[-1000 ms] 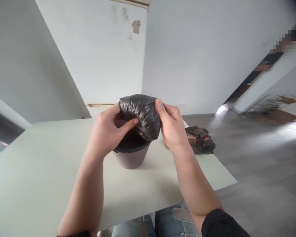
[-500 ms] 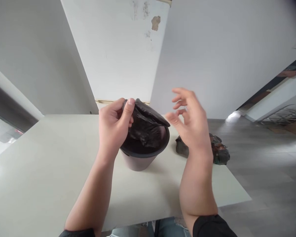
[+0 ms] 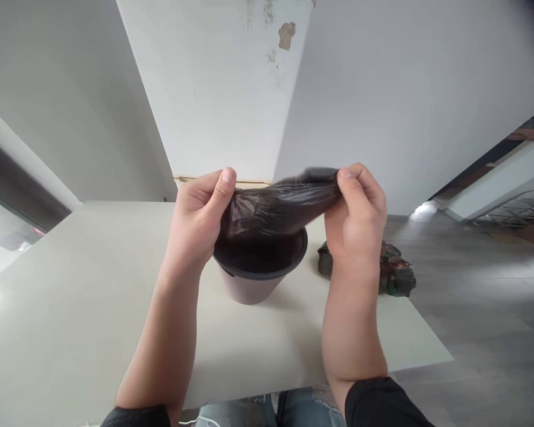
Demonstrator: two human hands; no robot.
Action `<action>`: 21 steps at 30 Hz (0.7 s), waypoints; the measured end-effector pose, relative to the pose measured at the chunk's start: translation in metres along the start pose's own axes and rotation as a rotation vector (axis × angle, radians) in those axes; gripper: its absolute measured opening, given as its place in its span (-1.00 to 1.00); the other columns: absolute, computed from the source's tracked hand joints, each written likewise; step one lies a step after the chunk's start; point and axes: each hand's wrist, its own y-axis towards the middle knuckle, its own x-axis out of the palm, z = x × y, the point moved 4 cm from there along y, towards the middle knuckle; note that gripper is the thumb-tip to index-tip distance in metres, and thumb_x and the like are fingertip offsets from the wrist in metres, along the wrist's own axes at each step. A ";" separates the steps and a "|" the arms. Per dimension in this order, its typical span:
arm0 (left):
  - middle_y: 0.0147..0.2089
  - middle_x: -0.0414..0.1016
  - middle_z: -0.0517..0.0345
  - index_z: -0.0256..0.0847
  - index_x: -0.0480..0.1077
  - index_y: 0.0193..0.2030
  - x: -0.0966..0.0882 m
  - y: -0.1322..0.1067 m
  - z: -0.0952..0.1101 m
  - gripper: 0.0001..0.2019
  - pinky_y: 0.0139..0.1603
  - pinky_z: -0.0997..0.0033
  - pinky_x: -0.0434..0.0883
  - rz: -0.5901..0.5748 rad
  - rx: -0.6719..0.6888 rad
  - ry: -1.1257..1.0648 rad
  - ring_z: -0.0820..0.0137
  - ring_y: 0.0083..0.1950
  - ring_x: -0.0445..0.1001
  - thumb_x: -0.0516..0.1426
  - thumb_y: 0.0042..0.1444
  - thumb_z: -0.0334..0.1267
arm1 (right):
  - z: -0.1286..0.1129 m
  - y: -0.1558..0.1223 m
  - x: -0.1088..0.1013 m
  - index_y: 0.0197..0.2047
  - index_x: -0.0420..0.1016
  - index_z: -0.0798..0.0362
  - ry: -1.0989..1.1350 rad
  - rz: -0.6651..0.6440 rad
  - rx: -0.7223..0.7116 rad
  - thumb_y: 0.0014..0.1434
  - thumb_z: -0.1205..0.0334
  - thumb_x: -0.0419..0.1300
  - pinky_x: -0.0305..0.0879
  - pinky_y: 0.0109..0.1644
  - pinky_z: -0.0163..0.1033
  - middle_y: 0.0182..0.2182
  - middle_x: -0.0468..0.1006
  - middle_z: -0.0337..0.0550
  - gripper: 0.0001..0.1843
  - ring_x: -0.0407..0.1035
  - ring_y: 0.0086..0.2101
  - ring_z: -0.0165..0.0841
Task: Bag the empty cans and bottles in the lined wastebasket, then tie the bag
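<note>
A black plastic bag (image 3: pixel 276 204) is stretched sideways between both hands, just above a small mauve bin with a dark rim (image 3: pixel 253 284) standing on the white table (image 3: pixel 71 308). My left hand (image 3: pixel 200 216) pinches the bag's left end between thumb and fingers. My right hand (image 3: pixel 356 213) grips its right end, fingers closed round the plastic. The bag's lower part hangs into the bin's mouth.
A crumpled dark bag with greenish contents (image 3: pixel 394 273) lies on the table's right side, just behind my right wrist. The table's right edge drops to a grey floor (image 3: pixel 493 332). White walls meet in a corner behind the table.
My right hand let go of the bag, opened in the air, then came back and took the bag's right end. The bag went from bunched to pulled wide.
</note>
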 end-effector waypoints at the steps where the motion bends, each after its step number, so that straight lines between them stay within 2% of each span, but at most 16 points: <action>1: -0.42 0.50 0.10 -0.06 0.43 -0.37 0.001 0.000 -0.002 -0.45 -0.30 0.17 0.54 -0.020 -0.018 -0.019 0.20 -0.20 0.62 0.14 0.28 0.40 | 0.001 0.001 -0.001 -0.41 0.11 -0.07 0.008 -0.017 0.022 0.38 -0.17 0.24 0.34 -0.28 -0.17 -0.46 0.20 -0.28 -0.48 0.27 -0.40 -0.34; 5: -0.42 0.48 0.10 -0.07 0.44 -0.29 0.000 0.000 -0.004 -0.43 -0.34 0.21 0.57 -0.122 -0.063 -0.064 0.20 -0.24 0.63 0.17 0.20 0.46 | 0.007 0.003 -0.011 -0.32 0.19 -0.09 -0.029 0.012 0.037 0.30 -0.17 0.35 0.26 -0.34 -0.20 -0.44 0.25 -0.29 -0.53 0.26 -0.42 -0.34; 7: -0.39 0.52 0.07 -0.08 0.49 -0.24 0.001 0.000 -0.004 -0.44 -0.30 0.18 0.60 -0.277 -0.080 -0.077 0.15 -0.22 0.65 0.32 0.07 0.42 | 0.013 0.006 -0.016 -0.24 0.25 -0.10 -0.064 0.072 0.016 0.34 -0.18 0.31 0.25 -0.33 -0.19 -0.39 0.32 -0.25 -0.59 0.31 -0.40 -0.31; 9: -0.36 0.55 0.05 -0.10 0.52 -0.25 0.003 -0.002 -0.004 -0.47 -0.23 0.11 0.63 -0.456 -0.095 -0.103 0.10 -0.22 0.65 0.45 -0.05 0.30 | 0.019 0.009 -0.021 -0.16 0.30 -0.10 -0.126 0.123 -0.014 0.40 -0.20 0.22 0.28 -0.30 -0.16 -0.34 0.39 -0.19 -0.64 0.37 -0.34 -0.26; 11: -0.32 0.58 0.04 -0.12 0.54 -0.26 0.007 -0.004 -0.005 -0.56 -0.17 0.06 0.65 -0.536 -0.121 -0.134 0.07 -0.21 0.66 0.48 -0.02 0.16 | 0.022 0.012 -0.022 -0.08 0.35 -0.09 -0.205 0.133 -0.054 0.46 -0.18 0.13 0.34 -0.23 -0.13 -0.29 0.44 -0.14 -0.67 0.42 -0.26 -0.23; 13: -0.28 0.62 0.03 -0.13 0.57 -0.24 0.010 -0.003 -0.007 -0.65 -0.16 0.06 0.66 -0.447 -0.143 -0.142 0.06 -0.16 0.67 0.43 0.10 0.10 | 0.018 0.012 -0.018 -0.06 0.40 -0.08 -0.339 0.104 -0.119 0.47 -0.07 0.15 0.39 -0.11 -0.09 -0.21 0.48 -0.10 -0.75 0.43 -0.16 -0.20; 16: -0.20 0.66 0.02 -0.14 0.60 -0.15 0.014 -0.001 -0.011 -0.66 -0.13 0.10 0.67 -0.200 -0.127 -0.114 0.04 -0.05 0.68 0.33 0.23 0.11 | -0.003 0.001 -0.010 -0.10 0.49 -0.06 -0.628 0.137 -0.246 0.37 0.09 0.29 0.36 0.11 0.03 -0.05 0.46 -0.04 -0.86 0.38 -0.01 -0.15; 18: -0.17 0.67 0.02 -0.14 0.59 -0.09 0.018 -0.001 -0.011 -0.65 -0.08 0.12 0.67 -0.089 -0.098 -0.090 0.06 0.01 0.67 0.28 0.28 0.12 | -0.017 -0.010 -0.003 -0.18 0.51 -0.04 -0.669 0.125 -0.248 0.35 0.09 0.33 0.36 0.09 0.00 -0.07 0.46 -0.05 -0.85 0.38 -0.06 -0.17; 19: -0.16 0.68 0.03 -0.13 0.59 -0.06 0.019 -0.001 -0.010 -0.65 -0.05 0.13 0.67 -0.062 -0.086 -0.079 0.07 0.04 0.66 0.27 0.29 0.12 | -0.022 -0.015 0.002 -0.22 0.51 -0.03 -0.618 0.057 -0.208 0.34 0.05 0.34 0.39 0.01 -0.05 -0.14 0.47 -0.07 -0.80 0.39 -0.13 -0.20; 21: -0.15 0.68 0.05 -0.12 0.58 -0.05 0.020 -0.002 -0.007 -0.67 -0.02 0.15 0.66 -0.042 -0.063 -0.064 0.09 0.05 0.66 0.28 0.30 0.10 | -0.025 -0.024 0.017 -0.26 0.51 -0.03 -0.462 -0.182 -0.092 0.28 -0.06 0.41 0.37 -0.18 -0.17 -0.29 0.49 -0.16 -0.70 0.39 -0.26 -0.28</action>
